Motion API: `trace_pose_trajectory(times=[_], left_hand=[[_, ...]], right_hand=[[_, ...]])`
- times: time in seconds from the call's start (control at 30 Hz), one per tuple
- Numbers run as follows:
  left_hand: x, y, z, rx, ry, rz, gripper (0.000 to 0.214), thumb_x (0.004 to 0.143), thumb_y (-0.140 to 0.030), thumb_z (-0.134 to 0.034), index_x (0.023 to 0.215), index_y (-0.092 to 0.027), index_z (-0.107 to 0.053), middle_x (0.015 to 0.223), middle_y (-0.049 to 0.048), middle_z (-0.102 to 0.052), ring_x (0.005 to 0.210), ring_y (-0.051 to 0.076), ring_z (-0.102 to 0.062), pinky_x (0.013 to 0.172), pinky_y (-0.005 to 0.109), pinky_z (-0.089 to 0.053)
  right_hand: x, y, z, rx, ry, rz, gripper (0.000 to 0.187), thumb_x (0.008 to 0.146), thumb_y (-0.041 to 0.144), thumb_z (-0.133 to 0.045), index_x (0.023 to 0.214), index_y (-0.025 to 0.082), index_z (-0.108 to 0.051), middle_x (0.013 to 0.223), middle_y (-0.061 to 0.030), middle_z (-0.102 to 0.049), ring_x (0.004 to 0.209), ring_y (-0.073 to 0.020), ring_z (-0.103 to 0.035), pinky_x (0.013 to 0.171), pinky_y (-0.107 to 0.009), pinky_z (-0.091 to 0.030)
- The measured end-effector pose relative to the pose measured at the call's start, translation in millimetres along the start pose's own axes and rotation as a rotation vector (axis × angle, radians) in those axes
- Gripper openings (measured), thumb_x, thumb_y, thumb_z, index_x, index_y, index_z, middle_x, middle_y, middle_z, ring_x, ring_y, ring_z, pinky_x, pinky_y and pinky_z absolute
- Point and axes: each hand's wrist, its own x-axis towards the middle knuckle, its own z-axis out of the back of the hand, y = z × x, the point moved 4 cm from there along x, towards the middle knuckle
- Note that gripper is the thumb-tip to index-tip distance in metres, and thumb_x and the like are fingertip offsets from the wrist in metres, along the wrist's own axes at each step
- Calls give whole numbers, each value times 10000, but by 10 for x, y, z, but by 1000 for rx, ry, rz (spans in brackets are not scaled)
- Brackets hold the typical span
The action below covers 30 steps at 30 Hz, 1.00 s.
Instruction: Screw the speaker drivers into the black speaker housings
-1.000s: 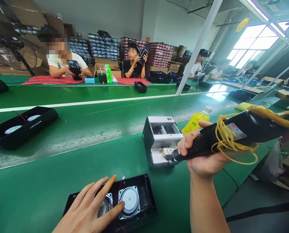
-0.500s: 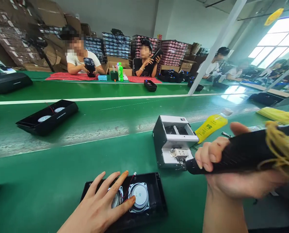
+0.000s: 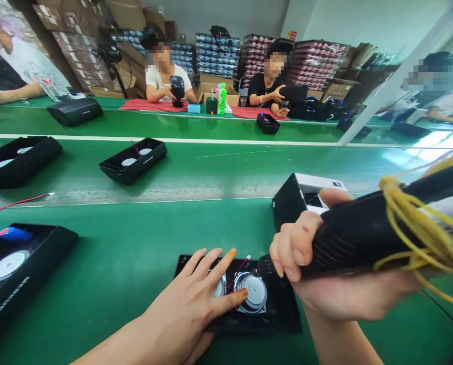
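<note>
On the green bench in front of me lies a black speaker housing (image 3: 281, 304) with two round speakers in it. My left hand (image 3: 188, 301) rests across it with fingers spread, partly covering one speaker; its thumb touches the silver back of the other speaker (image 3: 255, 293). A black electric screwdriver (image 3: 348, 238), with yellow cord wound about its rear, is wrapped in the fingers of my right hand (image 3: 325, 286). Its front end is at the upper right edge of the uncovered speaker; the tip itself is hard to make out. A thin red-and-black wire with a white plug (image 3: 248, 257) rises between the speakers.
A screw feeder (image 3: 287, 200) stands behind my right hand. At left lies another housing (image 3: 39, 263) with a blue cylinder. More housings (image 3: 135, 161) sit on the green belt (image 3: 211, 167). Across it, people work beside a green bottle (image 3: 221, 99) and stacked cartons.
My view has turned left. My right hand has brought the screwdriver from the screw feeder over to the speaker housing. My left hand still lies on the housing.
</note>
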Motion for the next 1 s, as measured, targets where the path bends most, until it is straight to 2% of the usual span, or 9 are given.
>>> trace_pose_trajectory(times=[0.13, 0.27, 0.4, 0.8, 1.0], left_hand=[[-1, -7, 46, -24, 14, -7, 871, 841, -305, -763, 1624, -428, -402, 1785, 170, -240, 1618, 493, -291, 1261, 780, -275], [-6, -16, 64, -16, -10, 13, 874, 823, -302, -770, 1610, -442, -417, 1789, 128, -248, 1619, 472, -295, 1282, 747, -270], [-3, -26, 73, -19, -11, 8, 858, 833, -324, -774, 1608, -438, -423, 1777, 130, -268, 1599, 468, -331, 1282, 735, -276], [-5, -26, 46, 4, -38, 8, 848, 843, -367, -791, 1600, -443, -416, 1762, 104, -268, 1580, 439, -335, 1288, 708, -282], [-5, -24, 53, 2, -32, -1, 856, 844, -375, -793, 1606, -442, -410, 1752, 110, -282, 1583, 449, -323, 1281, 716, -278]], right_hand=[[-12, -149, -44, 26, 3, 11, 537, 980, 762, -694, 1301, 333, -737, 691, 29, -586, 444, -140, -460, 405, -230, -459], [-8, -267, -51, 21, -9, -13, 576, 965, 803, -681, 1278, 325, -755, 681, 28, -585, 433, -139, -468, 403, -234, -461], [-14, -354, -52, 17, -18, -48, 564, 963, 794, -695, 1246, 310, -758, 669, 28, -587, 418, -147, -479, 394, -238, -456], [2, -459, -29, 22, -2, -48, 602, 951, 818, -691, 1242, 293, -742, 691, 26, -604, 423, -150, -486, 400, -249, -448], [4, -468, -13, 4, 36, -24, 646, 1006, 847, -579, 1289, 287, -732, 685, 16, -609, 413, -150, -482, 391, -253, -435]])
